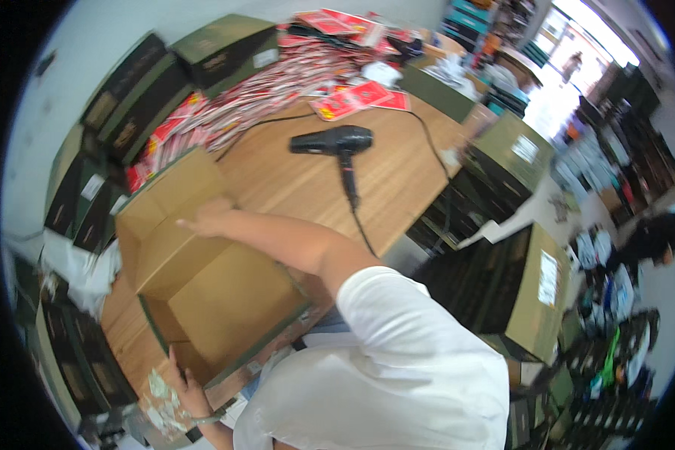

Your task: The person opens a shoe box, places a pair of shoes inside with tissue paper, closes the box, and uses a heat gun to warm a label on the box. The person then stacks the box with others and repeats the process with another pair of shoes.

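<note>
Cardboard box (202, 292), large, brown and open-topped with a dark green outer skin, lies tilted on the wooden worktop (307, 187) at its near left part. Nearest of all, the left hand (184, 386) grips the box's lower edge, fingers curled over it, beside a scrap of pale crumpled paper (160, 405). Farther along, the right hand (206, 217) lies flat with fingers stretched on the box's raised upper flap; both hands are well apart, each on the box. Beyond the box, a black hair dryer (337, 142) rests on the worktop, its cord trailing toward the near edge. Behind the dryer lies a spread of red flat packets (277, 82). Dark green cartons (217, 49) are stacked left of and behind the box.
</note>
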Demonstrator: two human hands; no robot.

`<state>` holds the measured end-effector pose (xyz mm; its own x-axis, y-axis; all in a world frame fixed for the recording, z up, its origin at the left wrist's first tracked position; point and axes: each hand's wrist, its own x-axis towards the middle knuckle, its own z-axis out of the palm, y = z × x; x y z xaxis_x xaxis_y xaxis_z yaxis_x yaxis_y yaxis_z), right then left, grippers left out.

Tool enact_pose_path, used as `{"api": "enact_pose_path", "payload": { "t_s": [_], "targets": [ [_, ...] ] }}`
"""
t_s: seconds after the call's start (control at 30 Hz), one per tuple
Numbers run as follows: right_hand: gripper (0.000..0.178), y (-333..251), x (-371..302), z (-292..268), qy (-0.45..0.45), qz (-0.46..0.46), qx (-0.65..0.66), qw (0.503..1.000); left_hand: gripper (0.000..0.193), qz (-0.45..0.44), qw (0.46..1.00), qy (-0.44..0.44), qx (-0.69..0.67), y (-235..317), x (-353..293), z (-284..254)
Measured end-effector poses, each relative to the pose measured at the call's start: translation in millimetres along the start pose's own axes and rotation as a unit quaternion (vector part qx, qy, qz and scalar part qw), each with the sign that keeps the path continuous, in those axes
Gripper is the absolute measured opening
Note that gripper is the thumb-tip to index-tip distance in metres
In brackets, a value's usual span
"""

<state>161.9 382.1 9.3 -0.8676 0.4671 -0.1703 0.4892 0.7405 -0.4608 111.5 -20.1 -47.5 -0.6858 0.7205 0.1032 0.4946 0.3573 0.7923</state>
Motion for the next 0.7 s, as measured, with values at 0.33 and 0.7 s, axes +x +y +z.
{"api": "enact_pose_path", "payload": {
  "t_s": [0.33, 0.7],
  "targets": [
    [0.04, 50, -119, 43, 0.48, -0.05, 0.309, 0.82, 0.046, 0.011, 0.997, 0.08, -0.001, -37, -17, -29],
    [0.054, 119, -231, 156, 0.318, 0.179, -0.062, 0.929, 0.049, -0.03, 0.957, 0.156, 0.243, -76, -46, -83]
  ]
}}
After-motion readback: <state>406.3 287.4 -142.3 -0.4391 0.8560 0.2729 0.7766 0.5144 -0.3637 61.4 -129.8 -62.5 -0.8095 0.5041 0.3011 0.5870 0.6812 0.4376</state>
